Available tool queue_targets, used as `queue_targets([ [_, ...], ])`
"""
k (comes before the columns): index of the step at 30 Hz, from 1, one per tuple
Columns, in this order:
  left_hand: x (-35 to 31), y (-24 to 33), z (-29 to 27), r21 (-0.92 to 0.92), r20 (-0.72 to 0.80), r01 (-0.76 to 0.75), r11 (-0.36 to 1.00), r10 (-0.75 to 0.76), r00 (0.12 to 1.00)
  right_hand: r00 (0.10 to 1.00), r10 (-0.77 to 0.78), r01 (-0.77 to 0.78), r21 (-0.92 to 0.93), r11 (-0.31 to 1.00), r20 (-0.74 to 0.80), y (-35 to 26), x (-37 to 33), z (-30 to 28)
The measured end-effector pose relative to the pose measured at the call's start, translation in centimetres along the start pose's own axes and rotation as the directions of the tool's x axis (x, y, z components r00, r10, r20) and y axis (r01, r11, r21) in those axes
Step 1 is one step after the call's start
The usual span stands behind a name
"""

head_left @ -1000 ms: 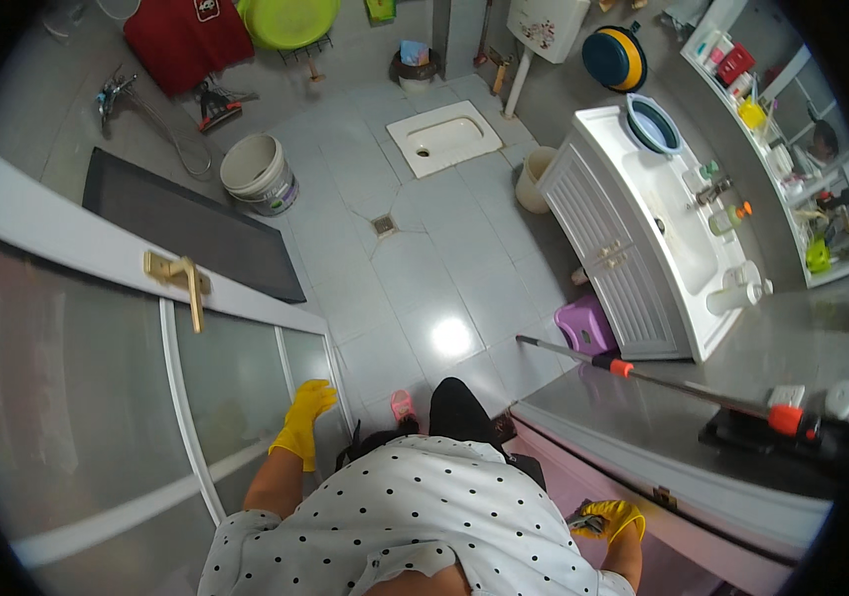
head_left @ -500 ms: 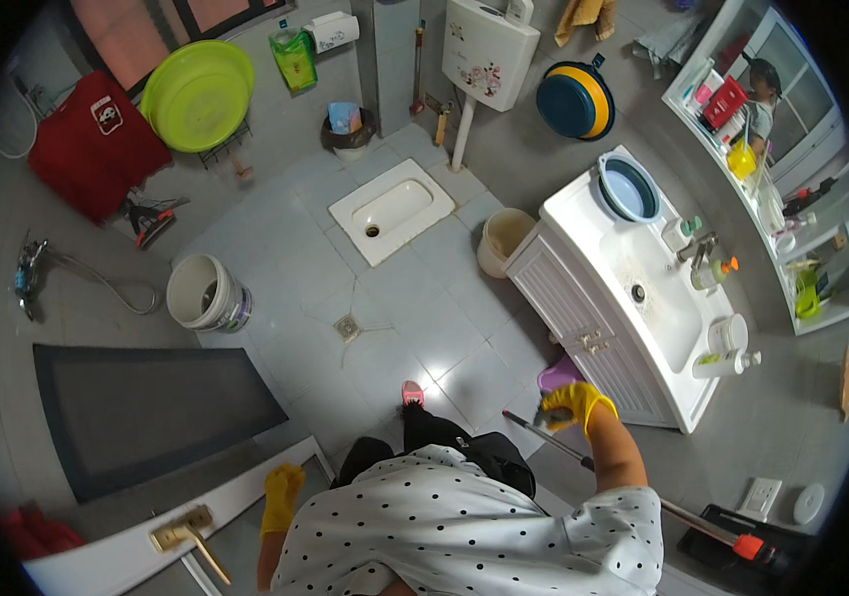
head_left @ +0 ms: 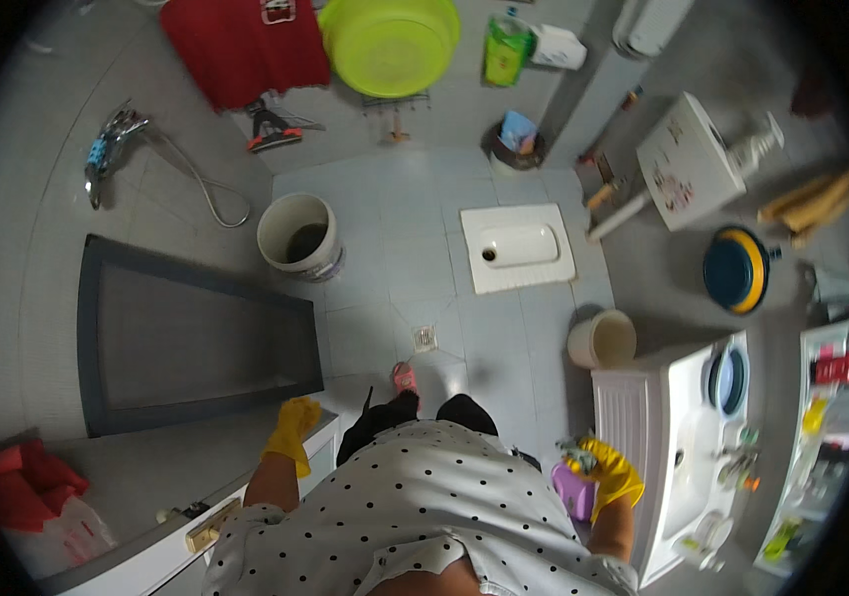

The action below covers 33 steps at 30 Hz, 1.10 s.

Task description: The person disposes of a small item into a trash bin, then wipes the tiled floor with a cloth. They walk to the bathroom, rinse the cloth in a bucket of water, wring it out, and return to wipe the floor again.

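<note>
My right hand (head_left: 611, 475), in a yellow rubber glove, is closed on a small crumpled grey thing (head_left: 575, 456), too blurred to name for sure. It hangs over a purple plastic tub (head_left: 573, 493), beside the white washbasin cabinet (head_left: 626, 422). My left hand (head_left: 293, 433), gloved in yellow too, is at my left by the white door (head_left: 323, 439) and the lower corner of a dark-framed screen panel (head_left: 201, 402). Its fingers look loosely bent and apart, with nothing visible in them.
A white bucket (head_left: 274, 238) stands ahead on the left. Ahead on the right are a squat toilet (head_left: 524, 243) and a cream bin (head_left: 605, 340). A floor drain (head_left: 424, 339) lies before my pink shoe (head_left: 404, 377). A green basin (head_left: 390, 45) hangs on the far wall.
The view has swung to the right, and the toilet and washbasin now sit further right. My left hand has come forward. The long pole beside my right arm is no longer in view.
</note>
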<state>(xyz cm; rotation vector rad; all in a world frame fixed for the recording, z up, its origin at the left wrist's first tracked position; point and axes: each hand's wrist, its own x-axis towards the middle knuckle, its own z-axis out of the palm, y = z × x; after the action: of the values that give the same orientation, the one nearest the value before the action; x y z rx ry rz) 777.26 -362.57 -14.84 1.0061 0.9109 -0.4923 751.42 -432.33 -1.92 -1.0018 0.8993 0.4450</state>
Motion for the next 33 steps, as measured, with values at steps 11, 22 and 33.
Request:
queue_targets([
  [11,9.6,10.2,12.4,0.076,0.033,-0.225,0.971,0.223,0.974,0.985,0.102,-0.054,0.318,0.946,-0.137,-18.8,13.7,9.3],
  [22,10.2,23.3,30.4,-0.886,-0.112,-0.3,0.354,0.465,0.878,0.8,0.524,-0.223,-0.667,0.711,0.292,-48.7,44.4,42.9],
  [33,18.7,27.6,31.9,-0.96,-0.274,-0.27,-0.078,0.473,0.837,0.58,0.767,-0.002,-0.941,0.34,0.276,-44.6,58.6,78.0],
])
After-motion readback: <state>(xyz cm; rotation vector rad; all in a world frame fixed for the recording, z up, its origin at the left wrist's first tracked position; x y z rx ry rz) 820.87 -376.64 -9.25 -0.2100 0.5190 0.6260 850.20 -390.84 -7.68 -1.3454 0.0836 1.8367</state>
